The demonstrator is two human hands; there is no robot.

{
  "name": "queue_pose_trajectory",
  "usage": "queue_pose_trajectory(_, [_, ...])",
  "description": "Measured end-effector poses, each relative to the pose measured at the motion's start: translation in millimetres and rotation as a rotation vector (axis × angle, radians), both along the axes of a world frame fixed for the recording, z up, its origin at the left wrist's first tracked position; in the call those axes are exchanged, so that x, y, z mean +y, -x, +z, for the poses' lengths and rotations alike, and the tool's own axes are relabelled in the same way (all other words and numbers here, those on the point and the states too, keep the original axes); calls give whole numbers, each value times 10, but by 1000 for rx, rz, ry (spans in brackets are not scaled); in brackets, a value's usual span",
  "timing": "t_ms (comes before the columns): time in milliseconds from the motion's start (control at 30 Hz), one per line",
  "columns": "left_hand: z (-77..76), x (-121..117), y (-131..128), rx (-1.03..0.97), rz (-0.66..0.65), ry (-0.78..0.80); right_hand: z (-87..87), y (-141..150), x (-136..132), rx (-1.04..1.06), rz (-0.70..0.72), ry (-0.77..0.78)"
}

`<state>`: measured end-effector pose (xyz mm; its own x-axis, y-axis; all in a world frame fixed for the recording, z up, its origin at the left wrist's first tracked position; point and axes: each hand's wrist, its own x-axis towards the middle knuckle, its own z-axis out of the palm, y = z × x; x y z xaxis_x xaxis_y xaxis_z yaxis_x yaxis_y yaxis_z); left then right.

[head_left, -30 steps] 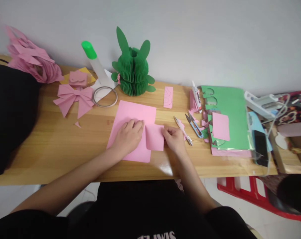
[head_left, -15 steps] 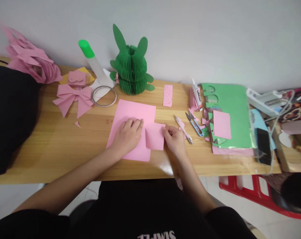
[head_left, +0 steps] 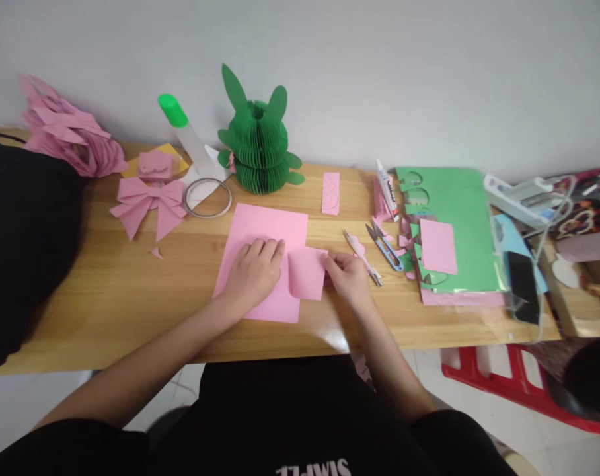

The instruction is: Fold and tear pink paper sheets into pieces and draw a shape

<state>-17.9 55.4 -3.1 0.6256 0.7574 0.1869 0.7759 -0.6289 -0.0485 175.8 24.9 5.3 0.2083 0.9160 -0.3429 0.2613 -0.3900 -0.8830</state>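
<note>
A large pink paper sheet lies flat on the wooden table in front of me. My left hand rests palm down on it, fingers spread, pressing it. My right hand pinches the right edge of a smaller pink paper piece, which curls up at its left side and overlaps the sheet's right edge.
Behind stand a green honeycomb paper rabbit, a glue bottle with a green cap, a tape ring and pink paper bows. To the right lie a pen, snips, green paper sheets and a phone.
The small pink piece has curled up more at its left side and sits slightly closer to my left hand. The view shifted a little downward.
</note>
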Motion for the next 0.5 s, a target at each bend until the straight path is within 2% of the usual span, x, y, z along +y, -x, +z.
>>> queue_pose_trajectory(233, [33, -14, -5, -57, -71, -30, 157, 63, -45, 240, -72, 189])
queue_pose_trajectory(500, [5, -214, 47, -101, -171, -64, 98, 46, -113, 213, -87, 138])
